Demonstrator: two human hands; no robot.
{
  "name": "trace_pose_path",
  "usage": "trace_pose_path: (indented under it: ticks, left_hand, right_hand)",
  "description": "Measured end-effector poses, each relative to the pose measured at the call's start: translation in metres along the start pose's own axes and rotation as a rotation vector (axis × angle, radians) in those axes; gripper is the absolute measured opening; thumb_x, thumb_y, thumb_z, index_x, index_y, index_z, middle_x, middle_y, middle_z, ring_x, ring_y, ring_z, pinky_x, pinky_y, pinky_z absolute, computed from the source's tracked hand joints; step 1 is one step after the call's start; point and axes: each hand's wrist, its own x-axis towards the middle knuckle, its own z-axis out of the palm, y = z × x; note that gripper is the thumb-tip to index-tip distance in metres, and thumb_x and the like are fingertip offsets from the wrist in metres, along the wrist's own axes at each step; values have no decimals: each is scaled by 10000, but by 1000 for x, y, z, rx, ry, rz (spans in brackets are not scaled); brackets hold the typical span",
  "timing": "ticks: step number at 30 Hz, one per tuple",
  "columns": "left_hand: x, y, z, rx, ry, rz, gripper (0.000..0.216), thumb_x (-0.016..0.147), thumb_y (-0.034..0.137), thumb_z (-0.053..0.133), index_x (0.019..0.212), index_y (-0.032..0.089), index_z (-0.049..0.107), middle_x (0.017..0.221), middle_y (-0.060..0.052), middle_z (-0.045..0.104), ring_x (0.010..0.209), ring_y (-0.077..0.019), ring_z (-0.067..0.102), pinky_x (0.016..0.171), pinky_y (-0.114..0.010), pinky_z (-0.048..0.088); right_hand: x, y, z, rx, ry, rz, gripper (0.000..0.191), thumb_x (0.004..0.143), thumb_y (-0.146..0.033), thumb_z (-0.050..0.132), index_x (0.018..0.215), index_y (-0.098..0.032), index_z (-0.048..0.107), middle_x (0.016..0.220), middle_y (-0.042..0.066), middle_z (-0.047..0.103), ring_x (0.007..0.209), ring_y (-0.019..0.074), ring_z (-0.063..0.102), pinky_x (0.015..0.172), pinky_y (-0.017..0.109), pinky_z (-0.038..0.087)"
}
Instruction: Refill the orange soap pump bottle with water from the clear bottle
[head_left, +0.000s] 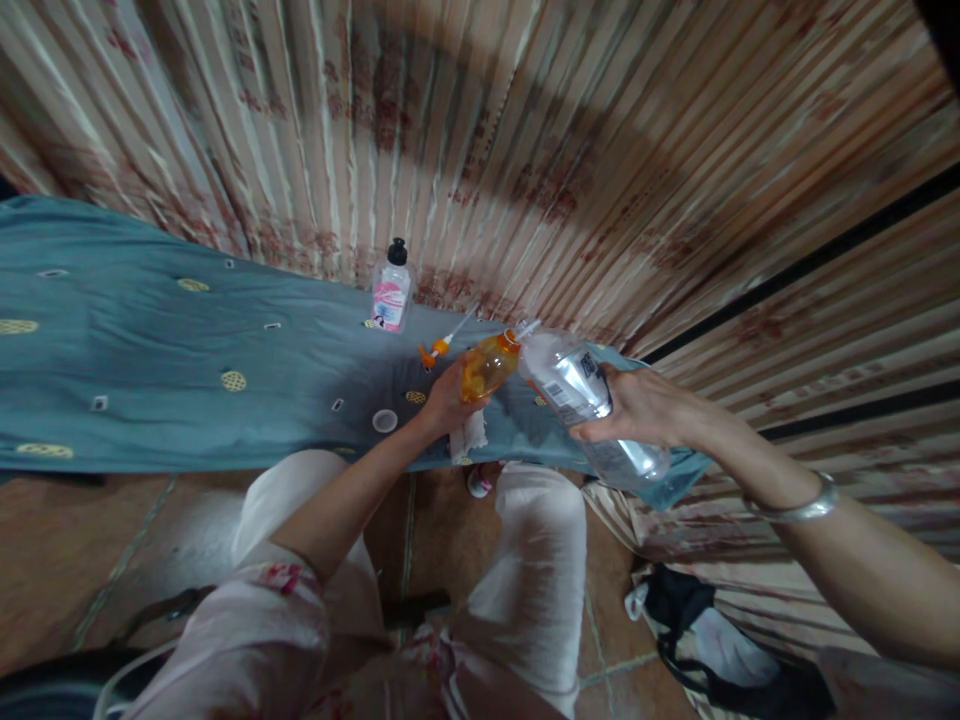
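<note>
My left hand is wrapped round a small amber bottle, its neck tilted up to the right. In my right hand is a large clear plastic bottle with a barcode label, tipped so its mouth meets the amber bottle's neck. Whether liquid is passing between them I cannot tell. An orange pump top with a thin clear tube lies just beyond my left hand. Nearer me, a round white cap rests on the cloth, and a crumpled white tissue lies below the amber bottle.
A clear bottle with a black cap and pink label stands at the back of the teal patterned cloth. Behind hangs a pleated curtain. A black bag sits on the tiled floor at the right.
</note>
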Motion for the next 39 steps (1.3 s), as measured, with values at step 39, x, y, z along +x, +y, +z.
trace_pose_path:
  ticks: [39]
  left_hand:
    - [2,8,-16,-15,76,21,626,714,378,837,1279,233,609,1321,-124,675,1249,-335,656,1110,-549,528]
  right_hand:
    - [7,-1,28,116,82,19,594,733,-744,672,916,-179,640,689,66,675,684,281,686,568,326,422]
